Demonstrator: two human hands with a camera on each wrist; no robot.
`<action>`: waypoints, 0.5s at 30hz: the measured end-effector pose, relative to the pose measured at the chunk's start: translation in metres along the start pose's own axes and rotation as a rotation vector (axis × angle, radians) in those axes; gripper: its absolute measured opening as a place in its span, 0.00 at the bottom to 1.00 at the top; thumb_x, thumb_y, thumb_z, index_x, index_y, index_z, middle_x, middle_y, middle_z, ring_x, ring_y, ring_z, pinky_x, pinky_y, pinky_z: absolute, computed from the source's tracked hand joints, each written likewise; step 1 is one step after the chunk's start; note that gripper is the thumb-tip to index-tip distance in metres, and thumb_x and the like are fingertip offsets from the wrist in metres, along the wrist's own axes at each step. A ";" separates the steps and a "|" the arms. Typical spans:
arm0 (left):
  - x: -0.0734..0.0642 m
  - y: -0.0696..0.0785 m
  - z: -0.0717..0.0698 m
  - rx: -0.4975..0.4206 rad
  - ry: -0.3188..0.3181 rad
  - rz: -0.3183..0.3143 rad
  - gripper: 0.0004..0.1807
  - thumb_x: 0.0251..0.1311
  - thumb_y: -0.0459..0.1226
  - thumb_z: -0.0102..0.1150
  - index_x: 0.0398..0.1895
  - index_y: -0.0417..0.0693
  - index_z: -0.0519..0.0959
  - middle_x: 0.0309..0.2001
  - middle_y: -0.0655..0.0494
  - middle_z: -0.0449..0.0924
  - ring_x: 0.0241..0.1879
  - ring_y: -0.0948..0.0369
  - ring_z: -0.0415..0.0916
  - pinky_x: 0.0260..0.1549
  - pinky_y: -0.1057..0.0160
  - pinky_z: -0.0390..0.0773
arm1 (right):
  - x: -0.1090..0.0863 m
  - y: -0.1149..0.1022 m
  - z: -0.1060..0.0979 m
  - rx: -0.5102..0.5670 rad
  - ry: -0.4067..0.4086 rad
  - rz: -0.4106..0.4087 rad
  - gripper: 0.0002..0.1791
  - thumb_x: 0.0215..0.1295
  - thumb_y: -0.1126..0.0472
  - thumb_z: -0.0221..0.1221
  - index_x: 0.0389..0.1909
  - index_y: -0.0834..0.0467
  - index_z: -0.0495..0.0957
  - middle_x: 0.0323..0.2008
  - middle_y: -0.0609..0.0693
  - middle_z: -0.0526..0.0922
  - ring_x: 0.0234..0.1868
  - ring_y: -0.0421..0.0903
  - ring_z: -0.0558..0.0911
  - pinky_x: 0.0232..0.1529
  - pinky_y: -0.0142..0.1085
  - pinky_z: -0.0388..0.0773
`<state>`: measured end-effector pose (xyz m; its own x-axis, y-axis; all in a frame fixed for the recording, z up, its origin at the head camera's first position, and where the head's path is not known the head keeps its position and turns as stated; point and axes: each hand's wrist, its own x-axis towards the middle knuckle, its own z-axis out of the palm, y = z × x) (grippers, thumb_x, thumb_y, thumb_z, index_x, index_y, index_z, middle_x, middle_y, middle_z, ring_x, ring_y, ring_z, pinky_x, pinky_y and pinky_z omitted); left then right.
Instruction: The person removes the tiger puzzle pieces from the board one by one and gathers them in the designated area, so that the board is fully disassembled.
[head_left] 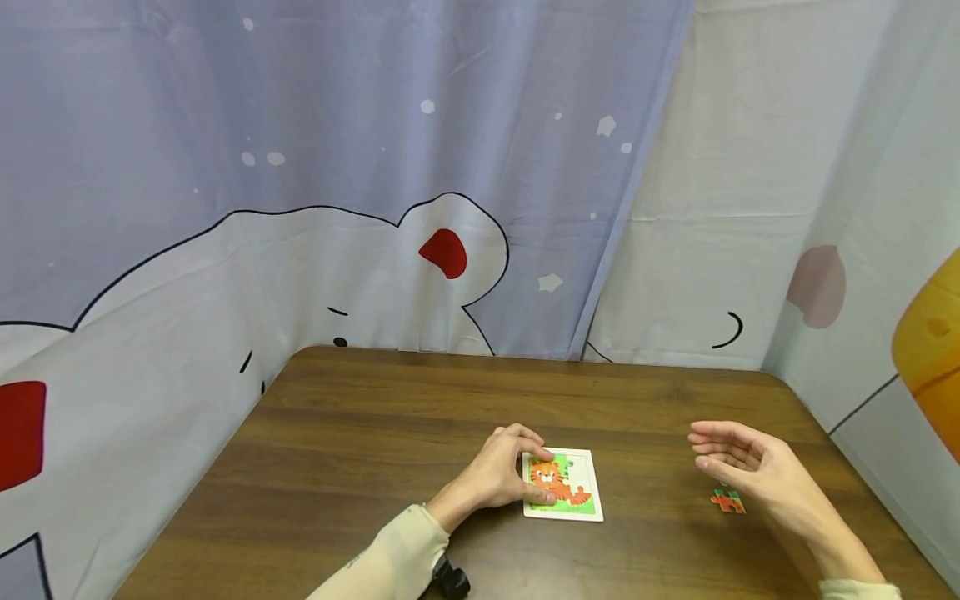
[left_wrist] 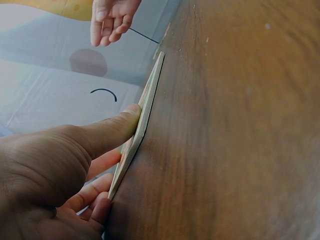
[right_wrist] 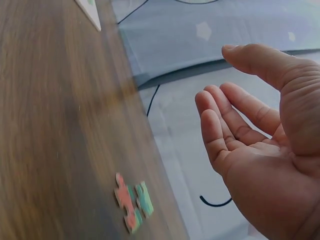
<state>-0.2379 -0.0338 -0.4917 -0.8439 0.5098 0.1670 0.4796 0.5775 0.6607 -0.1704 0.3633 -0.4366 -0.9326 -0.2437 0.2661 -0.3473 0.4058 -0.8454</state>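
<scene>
A small square jigsaw board [head_left: 585, 515] with a pale border lies on the table, partly filled with an orange tiger on green. My left hand [head_left: 491, 473] rests across its left side, the thumb and forefinger spread over the picture. In the left wrist view the thumb [left_wrist: 112, 134] lies on the board's face and other fingers touch its edge. Over to the right, my right hand [head_left: 765, 467] hovers with relaxed, slightly bent fingers and holds nothing. Below it lie a red-and-green puzzle piece [right_wrist: 126, 202] and a greener piece [right_wrist: 144, 199], close together on the wood.
The brown wooden table [head_left: 360, 433] reaches back to a printed curtain [head_left: 360, 275], which also hangs along both sides. A black strap device [head_left: 452, 577] is at the left wrist.
</scene>
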 end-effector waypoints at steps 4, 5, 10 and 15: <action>-0.001 0.000 -0.001 0.000 0.000 -0.001 0.32 0.46 0.47 0.94 0.57 0.53 0.93 0.64 0.58 0.84 0.66 0.53 0.74 0.70 0.52 0.74 | 0.009 -0.003 0.010 0.025 0.004 0.010 0.23 0.79 0.69 0.66 0.70 0.68 0.78 0.59 0.47 0.90 0.55 0.42 0.90 0.55 0.29 0.85; -0.001 -0.001 0.000 0.001 0.000 -0.001 0.32 0.46 0.47 0.94 0.57 0.53 0.93 0.64 0.58 0.84 0.66 0.53 0.74 0.70 0.52 0.74 | 0.012 -0.004 0.012 0.031 0.005 0.010 0.23 0.79 0.69 0.66 0.70 0.68 0.78 0.59 0.47 0.90 0.55 0.42 0.90 0.55 0.30 0.86; 0.000 -0.001 0.001 0.002 -0.001 0.000 0.31 0.46 0.47 0.94 0.56 0.54 0.93 0.64 0.57 0.84 0.66 0.53 0.74 0.70 0.51 0.74 | 0.022 -0.007 0.027 0.067 0.003 0.015 0.23 0.77 0.68 0.68 0.69 0.67 0.79 0.58 0.48 0.90 0.54 0.43 0.91 0.55 0.31 0.86; 0.000 -0.001 0.000 -0.006 0.000 0.002 0.31 0.46 0.47 0.94 0.56 0.54 0.93 0.64 0.57 0.84 0.67 0.51 0.74 0.71 0.50 0.74 | 0.033 -0.009 0.044 0.127 -0.015 0.007 0.23 0.76 0.69 0.69 0.68 0.70 0.79 0.57 0.50 0.90 0.54 0.44 0.91 0.55 0.32 0.87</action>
<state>-0.2382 -0.0339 -0.4926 -0.8432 0.5106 0.1685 0.4797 0.5726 0.6648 -0.1935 0.3129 -0.4409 -0.9332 -0.2544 0.2537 -0.3245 0.2933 -0.8993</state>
